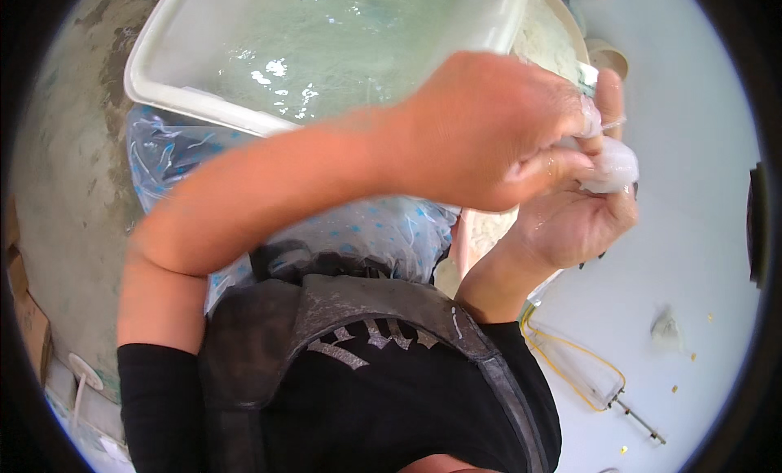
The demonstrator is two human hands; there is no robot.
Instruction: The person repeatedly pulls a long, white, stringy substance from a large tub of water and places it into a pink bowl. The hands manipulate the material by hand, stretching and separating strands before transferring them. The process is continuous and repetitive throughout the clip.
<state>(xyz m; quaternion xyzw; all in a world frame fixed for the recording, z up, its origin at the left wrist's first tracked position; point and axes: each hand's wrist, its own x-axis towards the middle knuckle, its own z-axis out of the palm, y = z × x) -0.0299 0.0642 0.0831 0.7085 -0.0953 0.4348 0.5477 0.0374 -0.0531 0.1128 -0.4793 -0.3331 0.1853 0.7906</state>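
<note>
A wet, white, translucent lump (pixel 614 164) of soft material rests between my hands, to the right of the water tub. My right hand (pixel 571 226) is below with its palm turned up, holding the lump in its curled fingers; one finger points upward. Reaching across from the left, my left hand (pixel 489 125) pinches at the lump with thumb and fingers. A thin pale shred (pixel 591 116) clings to its fingertips, a fine strand stretching to the right. What exactly the lump is, I cannot tell. The left fingers partly hide it.
A white plastic tub (pixel 201 97) of water stands ahead. White pieces fill a round basin (pixel 577 30) beyond its right side and a pink basin (pixel 467 241) near my body. Clear plastic with blue stars (pixel 360 235) covers my lap. A yellow cord (pixel 580 348) hangs along the pale right-hand surface.
</note>
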